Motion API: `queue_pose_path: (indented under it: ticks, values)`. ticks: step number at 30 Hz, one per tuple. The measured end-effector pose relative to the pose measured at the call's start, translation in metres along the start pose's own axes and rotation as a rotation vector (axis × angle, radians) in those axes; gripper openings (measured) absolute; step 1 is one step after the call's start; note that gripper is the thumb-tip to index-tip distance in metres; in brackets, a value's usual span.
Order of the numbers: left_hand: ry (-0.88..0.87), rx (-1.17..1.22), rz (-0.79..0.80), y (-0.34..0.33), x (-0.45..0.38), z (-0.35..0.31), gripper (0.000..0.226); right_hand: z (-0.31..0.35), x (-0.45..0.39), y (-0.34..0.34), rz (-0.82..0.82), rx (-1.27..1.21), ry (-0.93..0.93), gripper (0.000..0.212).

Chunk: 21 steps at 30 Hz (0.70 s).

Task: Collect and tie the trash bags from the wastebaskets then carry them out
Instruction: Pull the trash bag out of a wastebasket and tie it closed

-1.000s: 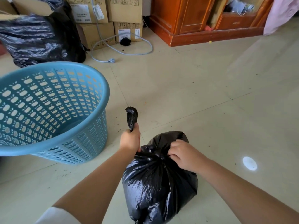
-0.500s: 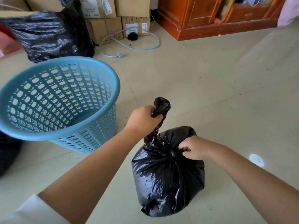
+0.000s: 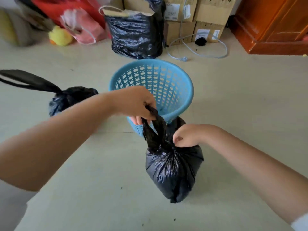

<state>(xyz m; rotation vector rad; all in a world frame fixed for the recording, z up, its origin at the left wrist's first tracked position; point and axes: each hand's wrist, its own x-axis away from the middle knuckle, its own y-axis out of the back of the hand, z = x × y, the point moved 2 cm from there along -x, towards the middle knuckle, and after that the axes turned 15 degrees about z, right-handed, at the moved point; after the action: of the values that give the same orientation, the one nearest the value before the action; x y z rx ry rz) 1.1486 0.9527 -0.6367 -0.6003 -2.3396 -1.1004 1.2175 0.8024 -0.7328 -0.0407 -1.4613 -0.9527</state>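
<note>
Pale glossy floor tiles run back to a stack of brown cardboard boxes and an orange-brown wooden cabinet, with a grey cable looped on the floor before them. Since half a second ago your view has swung left: the round sky-blue perforated plastic wastebasket now stands dead ahead rather than off to your left, and a second tied black trash bag, a yellow plush toy and a pink carrier bag have come into sight. Your left hand is closed around the twisted black neck, now drawn up into a loop instead of a single tail. Your right hand pinches the gathered plastic at the knot. That small full black plastic trash bag hangs just in front of the wastebasket, which looks empty. A large shiny black sack sits beyond, cardboard poking from its mouth
</note>
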Motion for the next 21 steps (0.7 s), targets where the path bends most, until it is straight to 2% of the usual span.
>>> queue_pose_path:
  ticks: [3,7,11,18,21]
  values:
    - [0.156,-0.217,-0.014,0.018,0.050,0.037,0.012,0.059,-0.010,0.036,-0.038,0.087,0.065,0.033]
    - [0.368,-0.380,-0.121,0.041,0.115,0.095,0.020,0.136,-0.028,0.100,-0.203,0.144,0.179,0.035]
    - [0.490,-0.291,-0.225,0.065,0.162,0.167,0.013,0.205,-0.059,0.172,-0.317,0.151,0.177,0.035]
    - [0.662,-0.040,-0.212,0.081,0.214,0.273,0.019,0.306,-0.118,0.257,-0.393,0.112,0.203,0.036]
    - [0.763,0.030,-0.329,0.087,0.220,0.301,0.023,0.335,-0.151,0.274,-0.529,0.107,0.244,0.039]
